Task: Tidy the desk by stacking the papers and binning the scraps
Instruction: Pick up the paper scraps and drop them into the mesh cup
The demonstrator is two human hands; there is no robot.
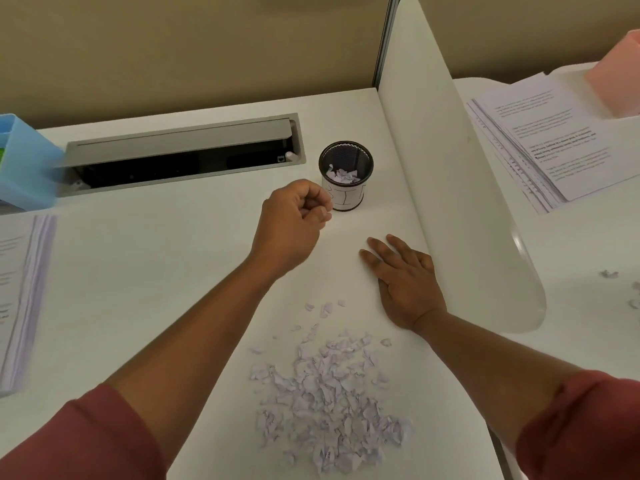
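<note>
The left hand (294, 221) is curled into a loose fist just beside a small black mesh cup (345, 174), its fingertips bunched together; whether a scrap is pinched inside them cannot be made out. The right hand (403, 280) lies flat, palm down, fingers straight and spread on the white desk (156, 271), holding nothing. The mesh cup stands upright toward the back of the desk and holds a few torn scraps of white paper; a white label wraps its lower half with hand-drawn letters, partly hidden by the left hand and not legible. A large loose pile of torn paper scraps (329, 403) lies on the desk near the front edge, between the two forearms, with a few stray bits trailing toward the right hand. A stack of printed papers (20, 299) sits at the left edge, cut off by the frame, its text blurred. Behind it, a light blue plastic container (27, 161) is also cropped at the left. A long grey cable tray (180, 154) with its lid raised is set into the desk along the back wall. A white rounded divider panel (450, 188) rises to the right of the right hand, separating a neighbouring desk. On that side lies another stack of printed sheets (540, 140), fanned and slightly untidy, text too small to read, with a pink box (620, 71) at the far corner and a few more small scraps (609, 274) at the right edge. Both forearms wear pushed-up dark red sleeves (86, 441).
</note>
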